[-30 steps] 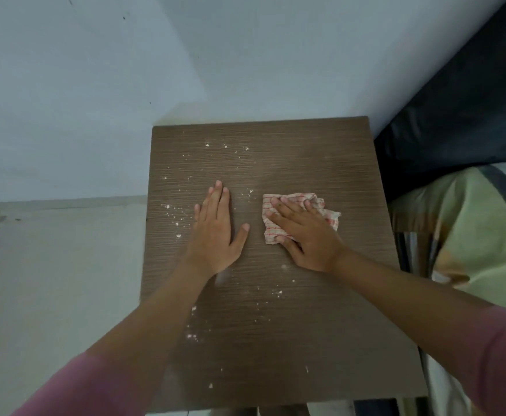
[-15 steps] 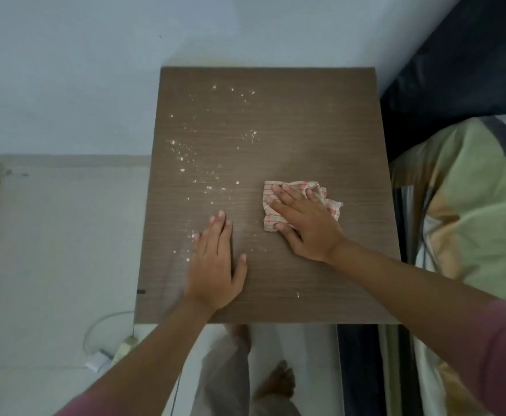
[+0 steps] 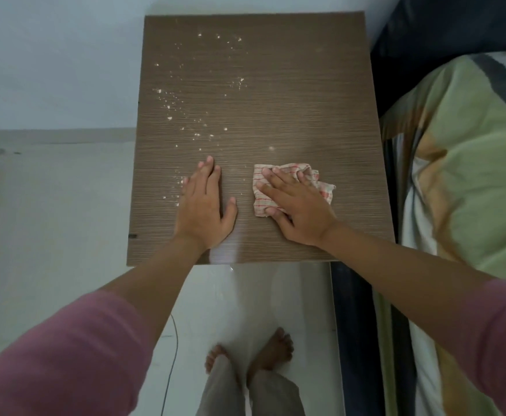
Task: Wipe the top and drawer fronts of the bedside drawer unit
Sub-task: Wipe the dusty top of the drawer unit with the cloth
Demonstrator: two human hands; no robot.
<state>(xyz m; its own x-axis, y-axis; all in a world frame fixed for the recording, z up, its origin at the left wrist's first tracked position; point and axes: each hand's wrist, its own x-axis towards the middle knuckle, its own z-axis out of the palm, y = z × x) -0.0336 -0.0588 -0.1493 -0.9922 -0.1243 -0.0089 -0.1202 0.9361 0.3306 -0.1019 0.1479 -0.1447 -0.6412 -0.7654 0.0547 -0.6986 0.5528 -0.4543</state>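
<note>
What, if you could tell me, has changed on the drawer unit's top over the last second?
The left hand slid back toward the near edge, uncovering crumbs. The right hand still presses the checked cloth flat with straight fingers; the crumbs remain unwiped on the drawer unit's top.

Pink long sleeves point(image 3: 65, 349), grey trousers point(image 3: 251, 394), 2 bare feet point(image 3: 272, 349).

We see open room over the far half of the unit top point(image 3: 291, 94), only white crumbs point(image 3: 170, 103) scattered far left. Near half blocked by left hand point(image 3: 205, 210) flat and right hand point(image 3: 298, 211) on cloth point(image 3: 321, 183). Wall point(image 3: 59, 55) close far; bed point(image 3: 462, 163) hard against right edge.
</note>
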